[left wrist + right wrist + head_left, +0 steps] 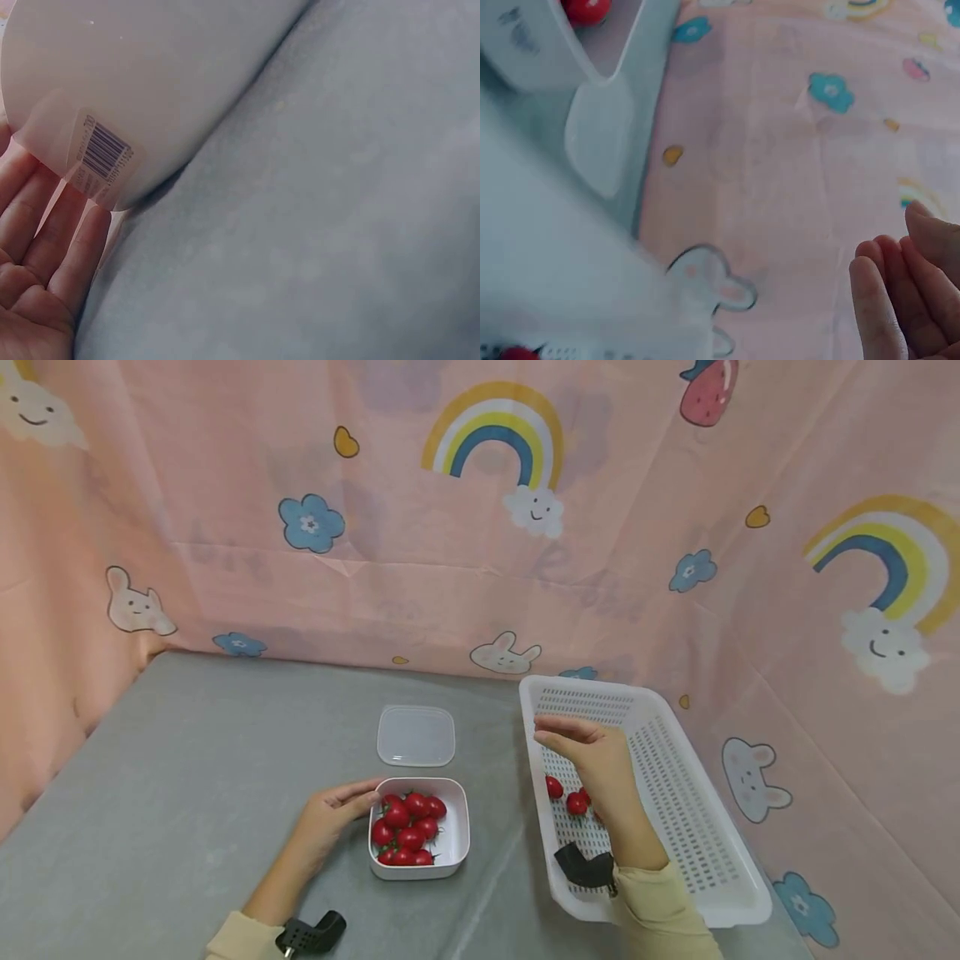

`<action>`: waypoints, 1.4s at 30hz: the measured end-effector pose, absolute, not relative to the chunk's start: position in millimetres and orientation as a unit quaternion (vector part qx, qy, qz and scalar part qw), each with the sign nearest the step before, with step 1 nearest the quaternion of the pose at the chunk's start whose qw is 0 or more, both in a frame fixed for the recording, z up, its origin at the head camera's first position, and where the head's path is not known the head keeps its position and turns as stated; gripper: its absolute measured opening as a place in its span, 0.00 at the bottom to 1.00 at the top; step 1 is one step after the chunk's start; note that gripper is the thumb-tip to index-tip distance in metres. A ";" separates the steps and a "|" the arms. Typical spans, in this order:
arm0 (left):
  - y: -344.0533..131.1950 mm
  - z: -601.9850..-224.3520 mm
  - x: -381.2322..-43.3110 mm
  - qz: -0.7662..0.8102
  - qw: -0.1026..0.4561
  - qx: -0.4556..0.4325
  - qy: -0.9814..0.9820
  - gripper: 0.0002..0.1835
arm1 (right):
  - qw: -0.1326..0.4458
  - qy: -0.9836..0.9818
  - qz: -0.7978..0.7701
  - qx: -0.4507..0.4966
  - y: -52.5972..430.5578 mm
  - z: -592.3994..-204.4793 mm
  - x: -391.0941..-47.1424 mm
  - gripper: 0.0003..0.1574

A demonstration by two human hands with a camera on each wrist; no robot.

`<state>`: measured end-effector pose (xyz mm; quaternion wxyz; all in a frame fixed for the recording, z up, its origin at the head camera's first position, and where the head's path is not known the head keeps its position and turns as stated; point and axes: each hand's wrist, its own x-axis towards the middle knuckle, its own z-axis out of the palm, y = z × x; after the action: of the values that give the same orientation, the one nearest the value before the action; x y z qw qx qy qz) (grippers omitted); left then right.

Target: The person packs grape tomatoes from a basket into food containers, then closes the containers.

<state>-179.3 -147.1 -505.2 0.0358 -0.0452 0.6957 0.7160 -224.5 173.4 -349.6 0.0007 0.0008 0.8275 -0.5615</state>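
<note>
Several cherry tomatoes (410, 837) fill much of a small white box (452, 847) in the head view. My left hand (335, 810) rests against its left side near the back corner. In the left wrist view the straight fingers (71, 240) touch the box wall beside a barcode label (105, 156). Over the white basket (723, 852) my right hand (592, 756) is raised, fingers loosely bent and nothing seen between them. A few loose tomatoes (577, 803) lie in the basket under that forearm, which partly hides them. Fingertips and thumb stand apart in the right wrist view.
A translucent lid (416, 737) lies flat on the grey tabletop (225, 760) behind the box. The basket stands at the right, close to the pink patterned curtain (480, 602) that hangs along the back and sides. Black wrist mounts (311, 933) sit below both hands.
</note>
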 end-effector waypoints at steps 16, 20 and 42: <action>-145.9 -504.8 -179.1 0.720 0.028 -0.045 0.692 0.20 | 0.075 0.858 -0.508 -0.012 237.4 -389.6 -267.5 0.28; -146.1 -503.3 -178.6 0.720 0.030 -0.046 0.691 0.20 | 0.096 0.871 -0.481 0.001 244.8 -398.4 -274.4 0.28; -145.5 -500.2 -177.4 0.712 0.029 -0.050 0.699 0.21 | 0.182 0.894 -0.408 0.031 243.5 -431.7 -281.9 0.26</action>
<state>-177.4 -145.5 -500.2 0.0286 -0.0495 0.6995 0.7124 -281.9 243.5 -431.7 0.1825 0.0309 0.8939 -0.4083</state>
